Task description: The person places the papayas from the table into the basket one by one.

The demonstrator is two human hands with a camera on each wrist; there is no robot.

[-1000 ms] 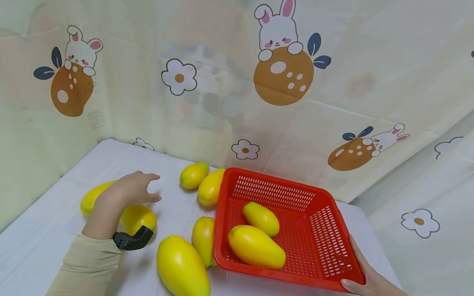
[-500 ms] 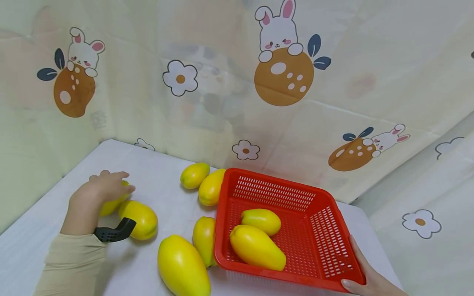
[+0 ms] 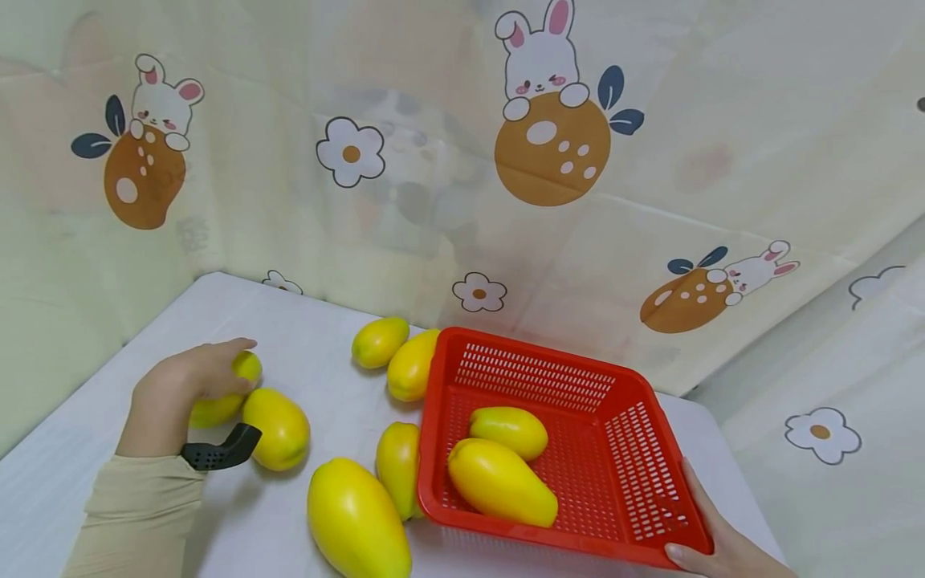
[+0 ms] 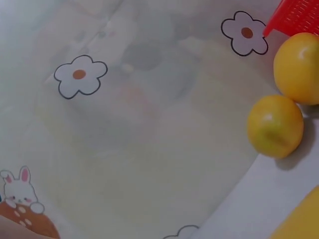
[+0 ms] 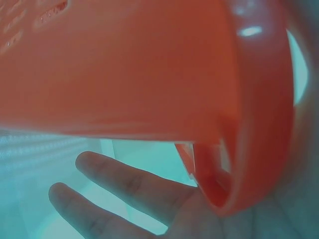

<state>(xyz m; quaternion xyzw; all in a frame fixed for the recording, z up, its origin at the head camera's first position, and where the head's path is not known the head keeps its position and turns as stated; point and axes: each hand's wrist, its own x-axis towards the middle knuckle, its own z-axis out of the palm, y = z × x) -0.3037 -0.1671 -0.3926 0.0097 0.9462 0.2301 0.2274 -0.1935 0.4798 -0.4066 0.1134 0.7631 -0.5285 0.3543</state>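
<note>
My left hand point(image 3: 191, 373) reaches over a yellow papaya point(image 3: 217, 410) at the left of the table, its thumb and fingers around the fruit, which is partly hidden beneath. Touching its near right side is another papaya point(image 3: 277, 429). At the lower right, my right hand point(image 3: 715, 534) grips the corner of a red plastic basket point(image 3: 636, 550), thumb over the rim. In the right wrist view, fingers point(image 5: 129, 184) extend below the basket's rim point(image 5: 261, 124). Inside the basket lie a large papaya point(image 3: 502, 483) and a smaller one point(image 3: 509, 432).
Left of the basket are a large papaya point(image 3: 357, 518) and a ribbed one point(image 3: 397, 470). Farther back, a small papaya point(image 3: 380, 343) sits beside another point(image 3: 412, 366) against the basket. A white cloth covers the table point(image 3: 289, 321). A printed curtain point(image 3: 405, 241) hangs behind it.
My left hand has moved left and closed around the far-left papaya. The smaller papaya in the basket has rolled slightly. My right hand stays on the basket.
</note>
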